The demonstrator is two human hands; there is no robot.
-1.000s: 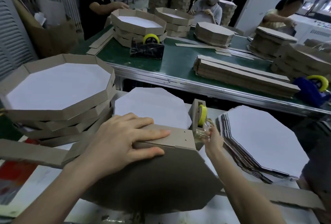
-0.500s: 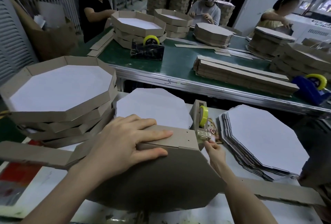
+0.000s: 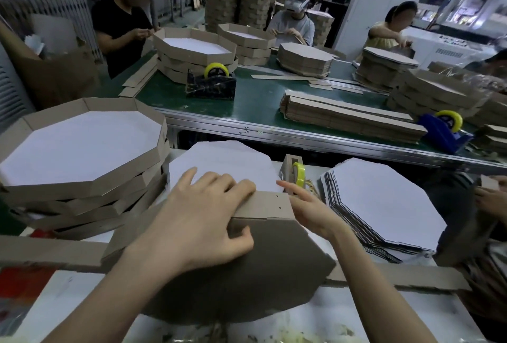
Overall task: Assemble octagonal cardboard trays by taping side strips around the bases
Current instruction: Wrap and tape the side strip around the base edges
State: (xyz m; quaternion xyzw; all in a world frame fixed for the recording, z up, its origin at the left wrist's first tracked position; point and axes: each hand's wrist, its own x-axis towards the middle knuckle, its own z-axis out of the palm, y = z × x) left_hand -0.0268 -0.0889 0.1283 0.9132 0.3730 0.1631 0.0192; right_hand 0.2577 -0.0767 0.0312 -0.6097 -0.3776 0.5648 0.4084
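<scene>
Two hands are noted on the upturned brown base [image 3: 260, 268], propped at near centre. The side strip [image 3: 269, 204] is clamped to its far edge by the left hand [image 3: 203, 219], fingers curled over, thumb on the base. The right hand [image 3: 310, 211] is laid loosely spread, forefinger outstretched, at the strip's right corner, just beside the tape dispenser [image 3: 296, 172].

The left hand [image 3: 203, 219] gripped the strip [image 3: 263, 205] against the edge of the base [image 3: 260, 274]. The right hand [image 3: 310, 212] touched the strip's end, forefinger straight. Behind stood a dispenser [image 3: 295, 172] between trays [image 3: 82, 150] and blanks [image 3: 384, 200].
</scene>
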